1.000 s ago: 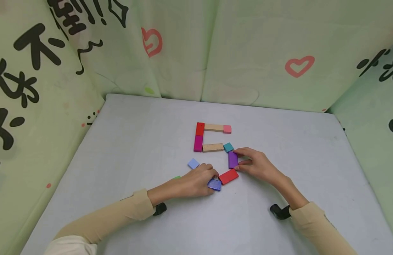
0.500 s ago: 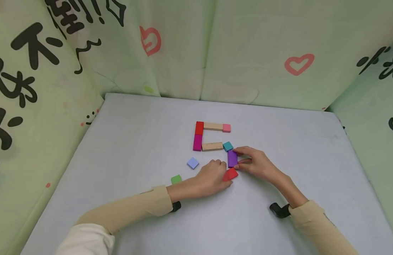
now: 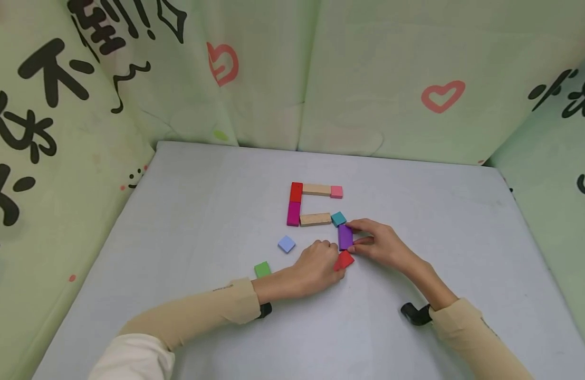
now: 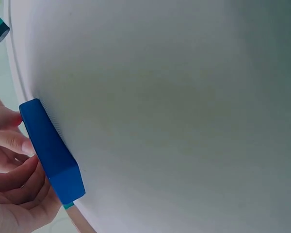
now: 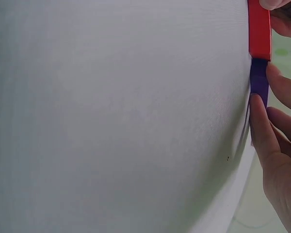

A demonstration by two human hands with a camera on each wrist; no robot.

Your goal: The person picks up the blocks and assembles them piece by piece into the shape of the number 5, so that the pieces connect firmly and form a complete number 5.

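My left hand point(image 3: 316, 268) holds the red block point(image 3: 345, 259), its fingers covering the block's left part. In the left wrist view a blue block point(image 4: 53, 150) lies in front of the fingers; the hand hides it in the head view. My right hand point(image 3: 384, 244) holds the purple block point(image 3: 345, 237) with thumb and fingertips. The red block's end meets the purple block's point(image 5: 258, 77) in the right wrist view. Beyond the purple block sits a teal block point(image 3: 338, 219), touching a wooden block point(image 3: 316, 219).
A magenta block point(image 3: 294, 214), an upper red block point(image 3: 296, 191), another wooden block point(image 3: 317, 189) and a pink block point(image 3: 337, 191) continue the line. A light blue block point(image 3: 286, 244) and a green block point(image 3: 262, 269) lie apart at left on the white table point(image 3: 202, 211).
My left hand has moved right from the blue block to the red block, bringing the green block into fuller view. My right hand stays at the purple block.
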